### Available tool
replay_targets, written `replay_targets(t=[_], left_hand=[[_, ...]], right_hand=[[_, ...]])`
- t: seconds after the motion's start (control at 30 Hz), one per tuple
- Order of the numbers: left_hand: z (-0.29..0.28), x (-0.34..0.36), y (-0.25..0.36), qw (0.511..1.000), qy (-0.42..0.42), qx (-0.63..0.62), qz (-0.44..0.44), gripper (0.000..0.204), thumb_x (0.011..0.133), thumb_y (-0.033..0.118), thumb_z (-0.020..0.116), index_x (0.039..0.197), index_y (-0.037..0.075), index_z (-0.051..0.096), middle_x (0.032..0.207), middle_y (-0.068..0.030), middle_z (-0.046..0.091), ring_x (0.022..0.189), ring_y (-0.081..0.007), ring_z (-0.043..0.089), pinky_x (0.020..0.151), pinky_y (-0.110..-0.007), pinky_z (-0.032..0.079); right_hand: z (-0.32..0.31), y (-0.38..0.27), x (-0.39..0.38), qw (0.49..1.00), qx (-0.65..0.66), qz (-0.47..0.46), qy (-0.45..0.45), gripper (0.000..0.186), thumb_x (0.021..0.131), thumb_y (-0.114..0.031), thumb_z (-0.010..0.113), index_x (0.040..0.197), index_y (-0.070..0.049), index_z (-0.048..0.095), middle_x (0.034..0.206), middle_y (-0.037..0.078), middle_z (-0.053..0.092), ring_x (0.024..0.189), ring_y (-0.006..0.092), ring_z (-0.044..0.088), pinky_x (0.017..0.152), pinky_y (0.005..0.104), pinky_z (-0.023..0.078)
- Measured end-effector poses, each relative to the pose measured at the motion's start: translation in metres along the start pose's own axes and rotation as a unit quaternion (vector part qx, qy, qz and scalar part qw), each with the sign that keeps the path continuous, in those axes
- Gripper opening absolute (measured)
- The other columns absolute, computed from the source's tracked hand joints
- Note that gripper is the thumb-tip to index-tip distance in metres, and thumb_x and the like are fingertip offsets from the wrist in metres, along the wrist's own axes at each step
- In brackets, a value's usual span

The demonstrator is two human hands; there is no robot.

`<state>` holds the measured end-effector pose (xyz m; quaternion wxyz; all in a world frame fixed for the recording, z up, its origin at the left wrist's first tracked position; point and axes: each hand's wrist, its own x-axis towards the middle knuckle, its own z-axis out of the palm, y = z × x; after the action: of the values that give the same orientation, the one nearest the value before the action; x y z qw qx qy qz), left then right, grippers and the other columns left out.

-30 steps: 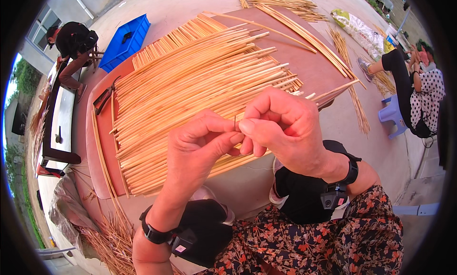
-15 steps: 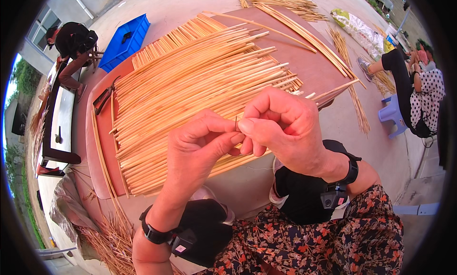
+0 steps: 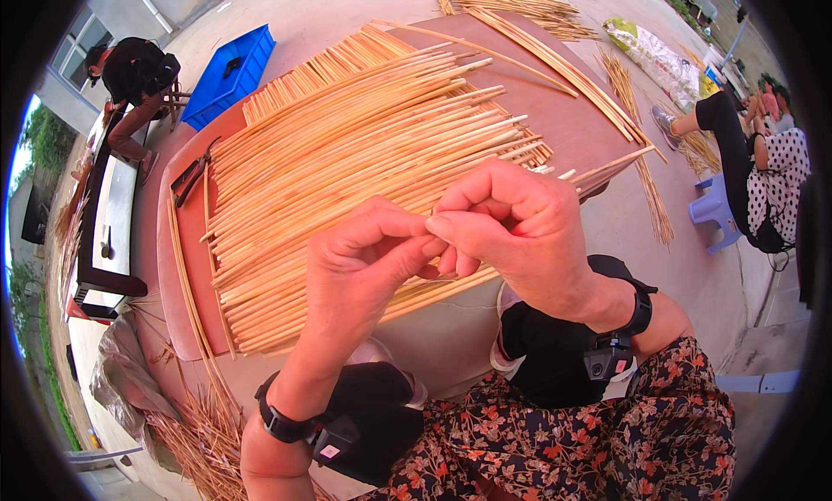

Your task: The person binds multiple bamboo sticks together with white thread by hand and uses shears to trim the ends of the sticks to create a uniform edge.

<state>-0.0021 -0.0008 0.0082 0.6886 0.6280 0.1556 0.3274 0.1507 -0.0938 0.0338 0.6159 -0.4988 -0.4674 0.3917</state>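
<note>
Head view, both hands raised before the near edge of the stick layer. My left hand stands on a steeply rising forearm, forefinger reaching right, thumb angled up beneath it. My right hand enters obliquely from the lower right, knuckles arched uppermost, thumb pointing left, remaining fingers curled under. The tips of each thumb and forefinger are drawn together, and the two pinches meet, clamped about a thin sliver; it lies at their meeting point, nearly all covered, its kind too small to tell. Black straps circle both my wrists. Below and beyond my fingers, pale sticks lie side by side across a reddish-brown table. A dark-handled hand tool rests at their left ends, well apart from my left hand.
</note>
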Motion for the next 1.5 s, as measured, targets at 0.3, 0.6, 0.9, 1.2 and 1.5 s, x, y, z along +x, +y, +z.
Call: replay_targets(t=[0.3, 0.6, 0.9, 1.2, 1.5], left_hand=[[-0.006, 0.000, 0.001, 1.000, -0.009, -0.025, -0.012, 0.013, 0.086, -0.005, 0.066, 0.099, -0.003, 0.068, 0.093, -0.0064, 0.061, 0.086, -0.0147, 0.067, 0.071, -0.028, 0.058], [-0.011, 0.004, 0.004, 0.992, 0.019, 0.066, 0.104, 0.015, 0.085, -0.006, 0.066, 0.100, -0.001, 0.068, 0.113, -0.0069, 0.053, 0.084, -0.0118, 0.065, 0.067, -0.023, 0.057], [-0.007, 0.001, 0.011, 0.954, 0.044, 0.237, 0.177, 0.017, 0.081, -0.010, 0.064, 0.089, 0.003, 0.070, 0.110, -0.0073, 0.055, 0.082, -0.0093, 0.063, 0.064, -0.020, 0.054], [-0.011, -0.001, 0.007, 0.991, 0.061, 0.085, 0.082, 0.013, 0.084, -0.008, 0.060, 0.093, 0.000, 0.064, 0.119, -0.0105, 0.050, 0.080, -0.0120, 0.064, 0.064, -0.022, 0.054], [-0.014, -0.001, 0.001, 0.996, 0.001, 0.062, 0.065, 0.012, 0.092, 0.004, 0.062, 0.103, -0.001, 0.060, 0.118, -0.0109, 0.051, 0.069, -0.0097, 0.062, 0.055, -0.019, 0.047]], right_hand=[[-0.008, -0.001, 0.005, 0.995, 0.063, 0.065, -0.050, 0.011, 0.091, -0.009, 0.063, 0.092, 0.002, 0.062, 0.067, 0.004, 0.063, 0.058, 0.0073, 0.061, 0.054, 0.0213, 0.050], [-0.012, 0.007, 0.010, 0.931, 0.264, 0.204, -0.147, 0.014, 0.089, -0.011, 0.064, 0.088, 0.003, 0.063, 0.065, 0.005, 0.061, 0.054, 0.0125, 0.063, 0.054, 0.0247, 0.053], [-0.009, 0.013, 0.010, 0.919, 0.289, 0.224, -0.150, 0.013, 0.087, -0.010, 0.066, 0.085, 0.002, 0.062, 0.064, 0.005, 0.061, 0.052, 0.0133, 0.063, 0.053, 0.0262, 0.054], [-0.009, 0.011, 0.012, 0.926, 0.262, 0.233, -0.140, 0.014, 0.087, -0.011, 0.066, 0.086, 0.003, 0.063, 0.065, 0.005, 0.062, 0.052, 0.0127, 0.063, 0.050, 0.0259, 0.054], [-0.012, 0.013, 0.008, 0.927, 0.221, 0.241, -0.184, 0.014, 0.089, -0.013, 0.063, 0.086, 0.000, 0.060, 0.068, 0.005, 0.063, 0.051, 0.0116, 0.061, 0.050, 0.0239, 0.052]])
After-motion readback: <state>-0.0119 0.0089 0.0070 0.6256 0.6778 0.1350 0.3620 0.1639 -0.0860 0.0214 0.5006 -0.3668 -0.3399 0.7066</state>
